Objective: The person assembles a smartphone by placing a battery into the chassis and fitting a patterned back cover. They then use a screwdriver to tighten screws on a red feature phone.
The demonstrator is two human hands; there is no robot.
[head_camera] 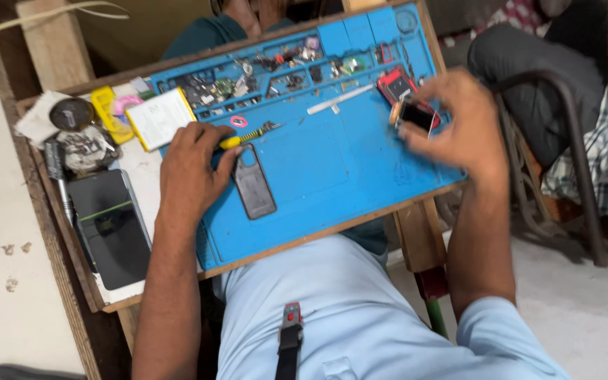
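Two bare hands work over a blue repair mat [332, 162] lying on a wooden board [304, 239] across the person's lap. At the far left of the board sits a round dark disc [70, 112] above a tangle of grey metal parts [86, 148], and below them a dark smartphone [110, 229] lies flat with its screen up. Just right of the disc are a yellow frame [107, 112] and a white rectangular battery with a yellow edge [160, 118], its right end over the mat's left edge. The left hand [190, 172] rests on the mat with fingers curled around the yellow handle of a small screwdriver [248, 136], whose tip points right and lies on the mat. Just below that tip, touching the hand's thumb side, a dark phone back cover [253, 181] lies flat. Along the mat's upper compartments, small screws and electronic parts [276, 67] are scattered, and a pale thin strip [339, 100] lies beneath them. Further right a red-framed module [395, 86] sits on the mat. The right hand [459, 130], blurred, pinches a small dark rectangular component [416, 115] between thumb and fingers, held just above the mat's right part beside the red-framed module.
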